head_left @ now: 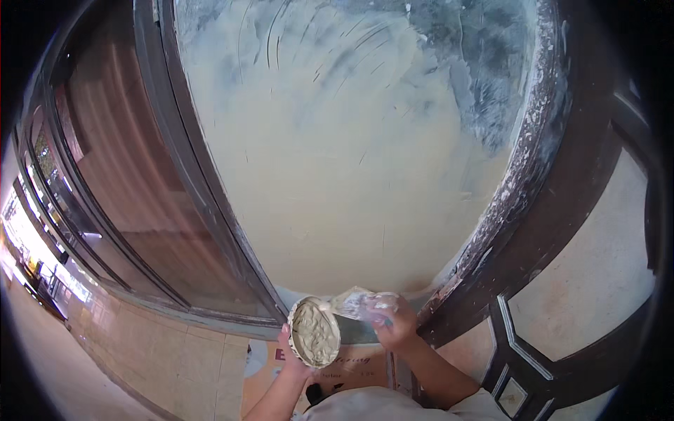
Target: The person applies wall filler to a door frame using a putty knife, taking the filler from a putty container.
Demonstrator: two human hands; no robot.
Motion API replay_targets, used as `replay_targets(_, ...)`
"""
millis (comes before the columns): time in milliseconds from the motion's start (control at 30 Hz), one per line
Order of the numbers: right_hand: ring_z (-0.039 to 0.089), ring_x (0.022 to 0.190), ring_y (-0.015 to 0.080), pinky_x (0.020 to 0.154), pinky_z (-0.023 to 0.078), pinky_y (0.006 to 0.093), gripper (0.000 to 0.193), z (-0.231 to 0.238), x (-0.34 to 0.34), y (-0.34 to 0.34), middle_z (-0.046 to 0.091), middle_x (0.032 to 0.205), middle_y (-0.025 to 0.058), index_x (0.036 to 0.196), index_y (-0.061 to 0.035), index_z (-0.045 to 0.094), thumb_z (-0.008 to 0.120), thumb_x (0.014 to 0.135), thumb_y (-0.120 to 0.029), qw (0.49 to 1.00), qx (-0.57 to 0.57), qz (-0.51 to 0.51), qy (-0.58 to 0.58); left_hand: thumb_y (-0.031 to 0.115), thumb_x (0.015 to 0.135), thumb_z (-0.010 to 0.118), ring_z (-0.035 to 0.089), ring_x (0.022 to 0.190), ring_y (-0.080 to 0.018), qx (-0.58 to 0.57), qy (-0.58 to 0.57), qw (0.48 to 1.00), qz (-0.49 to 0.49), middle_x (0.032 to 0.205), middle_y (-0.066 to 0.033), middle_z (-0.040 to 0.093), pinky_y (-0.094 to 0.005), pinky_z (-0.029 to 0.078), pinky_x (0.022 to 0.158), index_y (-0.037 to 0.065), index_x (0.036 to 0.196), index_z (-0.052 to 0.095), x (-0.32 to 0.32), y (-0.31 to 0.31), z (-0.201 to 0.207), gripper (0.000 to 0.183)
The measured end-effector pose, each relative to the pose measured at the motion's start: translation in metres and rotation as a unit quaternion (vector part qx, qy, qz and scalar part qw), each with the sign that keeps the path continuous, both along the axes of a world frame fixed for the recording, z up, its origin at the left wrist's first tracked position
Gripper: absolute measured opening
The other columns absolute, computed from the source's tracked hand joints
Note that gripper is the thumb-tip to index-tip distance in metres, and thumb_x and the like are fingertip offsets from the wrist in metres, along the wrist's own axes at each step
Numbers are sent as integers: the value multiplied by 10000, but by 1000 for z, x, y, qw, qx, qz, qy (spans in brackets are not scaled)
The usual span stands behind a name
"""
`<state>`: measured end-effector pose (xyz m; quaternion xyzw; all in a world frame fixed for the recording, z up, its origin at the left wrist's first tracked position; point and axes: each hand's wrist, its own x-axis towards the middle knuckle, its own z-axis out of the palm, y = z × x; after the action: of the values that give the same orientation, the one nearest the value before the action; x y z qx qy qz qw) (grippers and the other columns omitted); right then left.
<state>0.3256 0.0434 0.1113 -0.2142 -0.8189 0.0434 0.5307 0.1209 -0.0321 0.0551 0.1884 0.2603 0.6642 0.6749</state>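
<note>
My left hand (298,366) grips a round tub (337,334) from below and its left side. Inside the tub lies thick, pale greenish-cream putty (314,337) with a rough, stirred surface. My right hand (399,328) is closed around a putty-smeared scraper (349,303), its flat end at the tub's upper right rim. Whitish smears cover the fingers and handle, so the exact grip is hard to make out. In front of me stands a wall panel (337,210) coated in cream filler, with streaks and bare bluish-grey patches toward its top.
A dark-framed glass window (133,168) borders the panel on the left. To the right runs dark, paint-flecked trim (512,189), then a door with pale inset panels (583,281). Printed cardboard (263,396) covers part of the tiled floor (182,358) below me.
</note>
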Motion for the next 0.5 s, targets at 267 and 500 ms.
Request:
replay_targets(267, 624, 889, 176, 692, 545, 305, 336, 20, 2, 40, 577, 1065, 63, 1280, -70, 439, 498, 961, -155, 790, -414, 121, 436, 744, 842, 390, 510, 1258, -315, 34, -60, 998, -12, 1395, -117, 500, -485, 450, 1029, 121, 1439, 413, -28, 6, -6, 863)
replay_targets(500, 580, 950, 137, 597, 475, 307, 369, 67, -16, 76, 561, 1151, 0, 1397, -137, 388, 427, 1049, -253, 741, -380, 209, 512, 747, 817, 447, 526, 1234, -310, 52, -26, 997, 45, 1371, -114, 521, -468, 462, 1013, 109, 1414, 442, -62, 6, 12, 874)
